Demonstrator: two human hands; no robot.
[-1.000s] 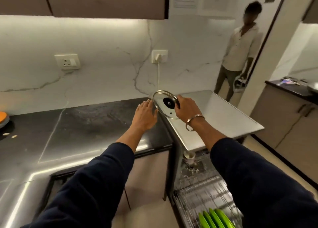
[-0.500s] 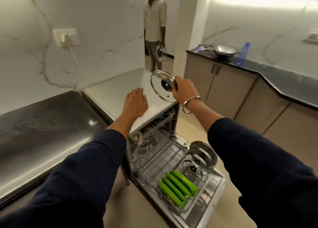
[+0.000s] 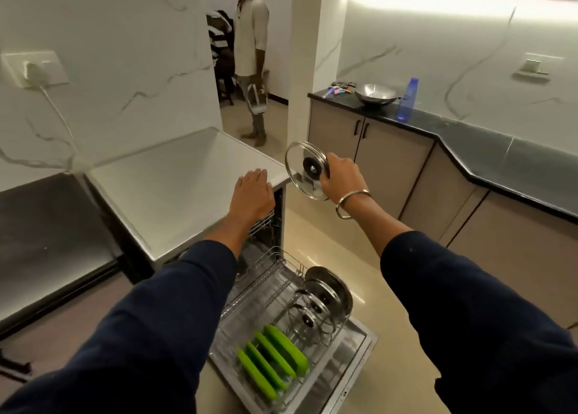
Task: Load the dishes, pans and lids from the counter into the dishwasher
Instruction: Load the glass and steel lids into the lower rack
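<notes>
Right hand (image 3: 339,177) grips a glass lid (image 3: 305,169) by its rim, held on edge in the air just beyond the corner of the white tabletop (image 3: 175,182). Left hand (image 3: 253,194) lies flat, fingers straight, on that corner. Below, the pulled-out dishwasher rack (image 3: 266,291) carries green plates (image 3: 272,360) and upright lids (image 3: 322,301).

One head-worn wide-angle view looks forward and steeply down from standing height; both sleeved forearms reach out from the bottom edge toward 12 o'clock, hands close; the pulled-out dishwasher rack (image 3: 281,329) lies near at 6 o'clock; the far worktop (image 3: 488,138) runs off at 2 o'clock; edges bow outward.
</notes>
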